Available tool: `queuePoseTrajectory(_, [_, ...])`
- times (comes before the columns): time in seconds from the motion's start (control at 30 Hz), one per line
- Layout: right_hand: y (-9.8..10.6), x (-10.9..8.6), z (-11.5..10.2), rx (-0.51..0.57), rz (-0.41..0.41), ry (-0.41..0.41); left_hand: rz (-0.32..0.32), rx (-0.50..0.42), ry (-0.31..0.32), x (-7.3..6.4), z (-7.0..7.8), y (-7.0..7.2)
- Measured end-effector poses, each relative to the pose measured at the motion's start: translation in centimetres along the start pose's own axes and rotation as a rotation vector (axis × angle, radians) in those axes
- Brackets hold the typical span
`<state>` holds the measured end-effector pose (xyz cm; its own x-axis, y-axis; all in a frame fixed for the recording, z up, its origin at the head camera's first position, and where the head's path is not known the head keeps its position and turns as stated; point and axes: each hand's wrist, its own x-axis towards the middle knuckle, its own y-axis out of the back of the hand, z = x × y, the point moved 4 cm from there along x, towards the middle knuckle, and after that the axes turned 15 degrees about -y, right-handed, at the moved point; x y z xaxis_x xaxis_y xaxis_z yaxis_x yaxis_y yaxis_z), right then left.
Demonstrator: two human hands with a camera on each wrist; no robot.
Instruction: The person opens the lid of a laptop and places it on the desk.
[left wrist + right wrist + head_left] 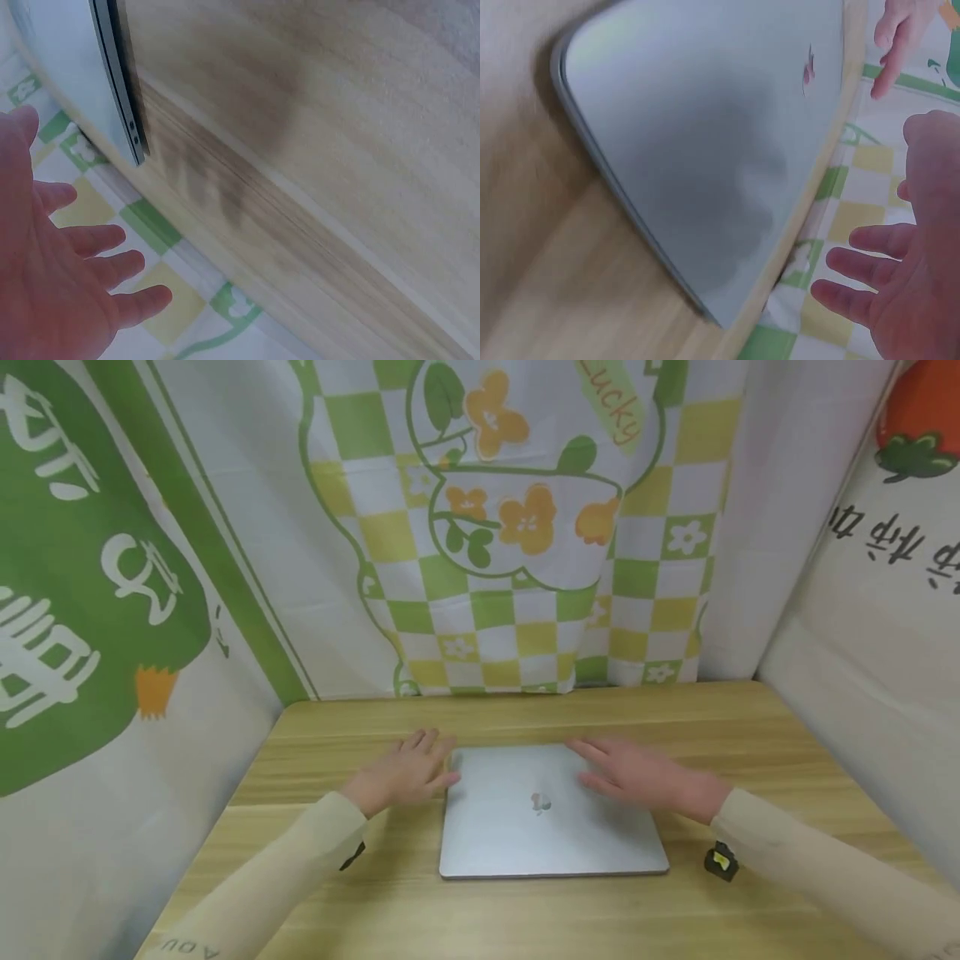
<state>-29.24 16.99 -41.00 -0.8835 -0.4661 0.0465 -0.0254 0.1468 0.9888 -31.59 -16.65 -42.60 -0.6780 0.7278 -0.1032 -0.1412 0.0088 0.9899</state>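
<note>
A closed silver laptop [495, 835] lies flat on the wooden table, its logo facing up. At its far left corner hovers my left hand [408, 768], fingers spread and holding nothing. My right hand [637, 772] is over the far right part of the lid, fingers extended, also holding nothing. In the left wrist view, the left hand [67, 277] shows apart from the laptop's edge [116, 82], where small ports are visible. The right wrist view shows the right hand [907, 277] raised off the lid [682, 150], with a soft shadow falling on it.
The wooden table [345, 902] reaches back to a hanging checkered cloth [480, 618]. Printed fabric walls close in the left [217, 752] and right [862, 677] sides. A small dark tag [722, 861] hangs by the right sleeve [825, 860].
</note>
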Motion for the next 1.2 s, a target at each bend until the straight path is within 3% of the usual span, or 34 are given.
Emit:
queuePoseTrajectory(0.2, [-1.5,-0.8,-1.4,-0.017,-0.026,0.043,-0.025,0.088,-0.013,0.1,1.0,-1.0])
queuePoseTrajectory(0.43, [-2.6,-1.4,-3.6,-0.038,-0.077,0.084,-0.033,0.099,-0.047,-0.8,2.2,-1.8])
queuePoseTrajectory(0.6, [-3.3,-1.8,-4.9,-0.086,-0.099,0.144,-0.051,0.159,-0.058,-1.8,2.7,-2.2])
queuePoseTrajectory(0.87, [-3.9,-2.2,-6.1,-0.169,-0.099,0.196,-0.062,0.206,-0.076,-3.3,3.1,-3.2])
queuePoseTrajectory(1.03, [-4.6,-2.5,-6.6,-0.223,-0.110,0.265,-0.066,0.223,-0.099,-3.9,3.6,-3.4])
queuePoseTrajectory(1.2, [-5.0,-2.8,-6.7,-0.255,-0.073,0.333,-0.071,0.221,-0.115,-4.4,4.0,-3.6])
